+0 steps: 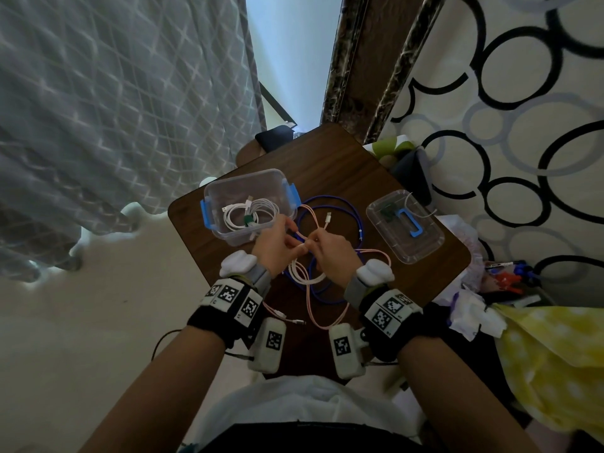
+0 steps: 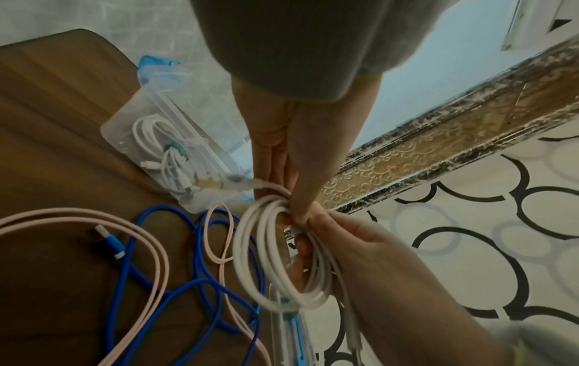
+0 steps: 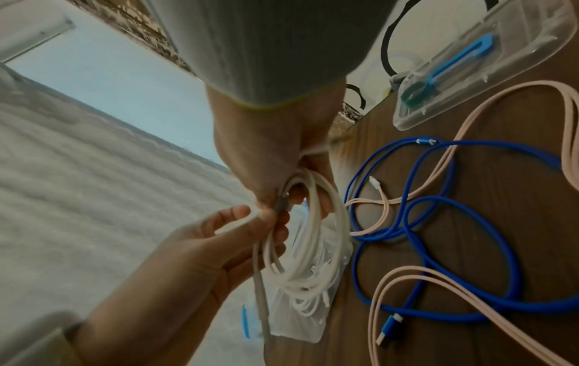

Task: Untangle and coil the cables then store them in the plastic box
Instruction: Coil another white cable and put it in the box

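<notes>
A small coil of white cable point(image 1: 302, 273) point(image 2: 275, 260) point(image 3: 313, 235) hangs just above the brown table point(image 1: 359, 178). Both hands hold it at its top. My left hand point(image 1: 287, 243) point(image 2: 293, 203) pinches the loops, and my right hand point(image 1: 322, 246) point(image 3: 272, 193) grips them from the other side, fingers curled through the coil. The clear plastic box point(image 1: 225, 230) point(image 2: 125, 121) with blue latches stands open to the left, with bundled white cables point(image 1: 248, 214) inside. A blue cable point(image 1: 340, 207) point(image 3: 438, 222) and a pink cable point(image 1: 327, 318) point(image 2: 141, 247) lie tangled together on the table.
The box lid point(image 1: 421, 243) point(image 3: 517, 74) lies upside down at the right, holding a blue clip point(image 1: 411, 223) and a green tie. A dark flat object point(image 1: 274, 135) sits at the far table edge. A grey bedspread point(image 1: 114, 109) is left; tissues and yellow cloth point(image 1: 539, 354) crowd the right.
</notes>
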Demonstrator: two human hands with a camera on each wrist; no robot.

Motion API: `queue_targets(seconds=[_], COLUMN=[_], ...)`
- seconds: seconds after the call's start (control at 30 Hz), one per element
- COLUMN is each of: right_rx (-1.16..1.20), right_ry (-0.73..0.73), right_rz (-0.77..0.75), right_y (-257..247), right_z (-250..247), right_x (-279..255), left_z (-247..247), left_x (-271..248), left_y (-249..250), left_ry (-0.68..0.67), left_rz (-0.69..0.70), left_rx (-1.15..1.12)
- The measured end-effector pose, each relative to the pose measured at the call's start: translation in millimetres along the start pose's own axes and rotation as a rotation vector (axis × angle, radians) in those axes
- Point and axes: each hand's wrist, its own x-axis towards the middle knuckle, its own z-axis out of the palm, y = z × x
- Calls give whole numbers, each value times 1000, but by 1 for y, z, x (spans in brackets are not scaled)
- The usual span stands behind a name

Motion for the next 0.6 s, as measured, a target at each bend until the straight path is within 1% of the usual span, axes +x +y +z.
queue_targets(seconds=[0.1,0.2,0.23,0.27,0.33,0.4,0.43,0.47,0.53,0.6], right_rx=[105,268,342,415,559,714,782,839,906,837], right_ry=[-27,2,29,66,129,139,132,116,55,17], right_rz=[101,85,79,76,78,94,93,85,54,1], right_y=[15,21,21,20,17,12,8,5,-1,-5], right_z=[5,14,19,23,32,40,43,47,48,44], right_x=[-14,-26,-29,-30,-34,-40,-44,-47,-51,-54], left_z=[20,26,25,24,21,19,17,16,11,5], left_x=[-13,-23,-25,-24,-24,-31,-37,-43,-47,-48], left_y=[-5,-12,-13,-16,-19,-24,-26,-28,-30,-27], left_ry=[12,61,57,31,-70,-155,-173,-168,-92,10], left_rz=[38,60,56,46,26,-12,-45,-73,-115,-139], left_rx=[12,-86,-122,-148,-166,-187,-218,-268,-361,-419])
